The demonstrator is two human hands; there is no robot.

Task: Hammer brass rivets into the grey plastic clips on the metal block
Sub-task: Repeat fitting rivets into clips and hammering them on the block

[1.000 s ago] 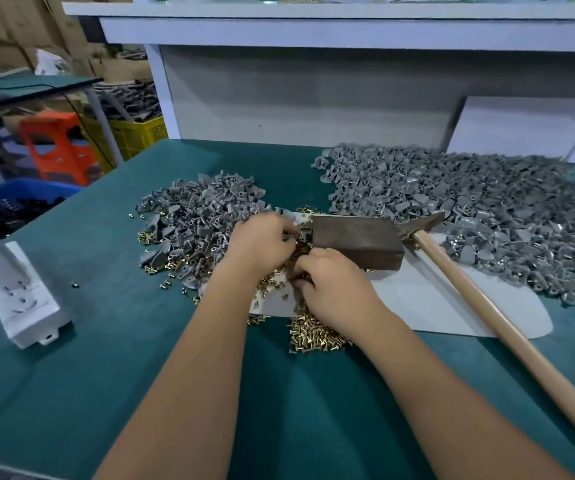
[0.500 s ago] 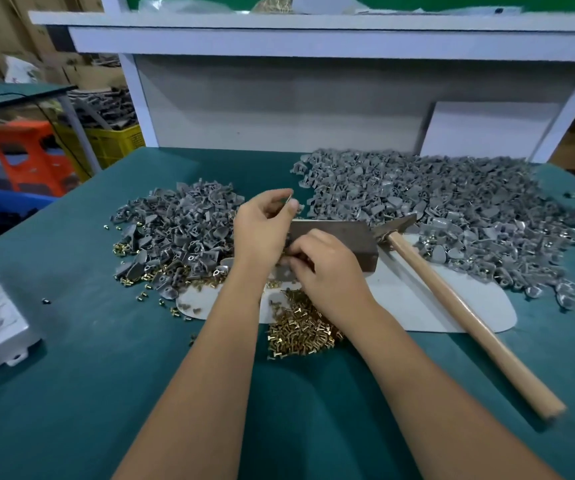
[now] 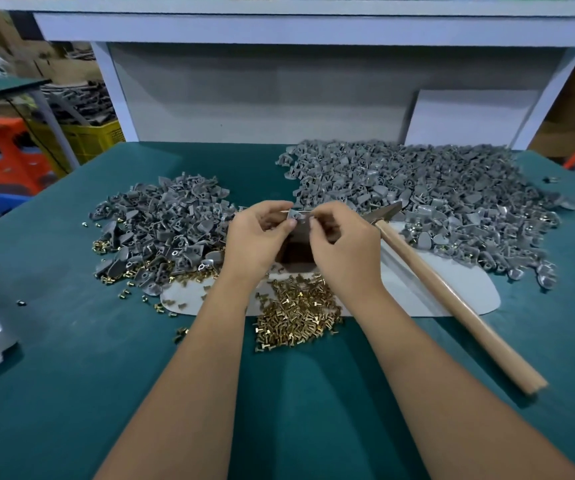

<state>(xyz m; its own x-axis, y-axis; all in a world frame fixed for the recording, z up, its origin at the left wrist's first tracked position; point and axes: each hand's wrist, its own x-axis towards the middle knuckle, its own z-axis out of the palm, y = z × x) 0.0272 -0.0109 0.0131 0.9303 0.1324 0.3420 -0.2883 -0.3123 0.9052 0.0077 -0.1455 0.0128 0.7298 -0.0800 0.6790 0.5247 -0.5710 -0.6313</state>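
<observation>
Both hands pinch one grey clip [image 3: 296,216] over the block [image 3: 294,251]; left hand [image 3: 260,237] fingers clamped on its left edge, right hand [image 3: 343,244] fingers on its right; can't tell if a rivet is in yet. Risk imo: clip sits crooked, rivet tips and bends under the hammer [image 3: 452,296]; rivets [image 3: 296,317] are heaped just in front. Green counter [image 3: 71,358], clip piles either side, cluttered workshop, yellow crate [image 3: 88,136] behind.

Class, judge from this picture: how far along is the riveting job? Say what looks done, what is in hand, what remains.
Possibly done: the larger clip heap on the right, though that cannot be confirmed. In hand: the left hand and right hand pinch one grey clip above the metal block; the hammer lies untouched. Left: the smaller clip pile and loose brass rivets.
</observation>
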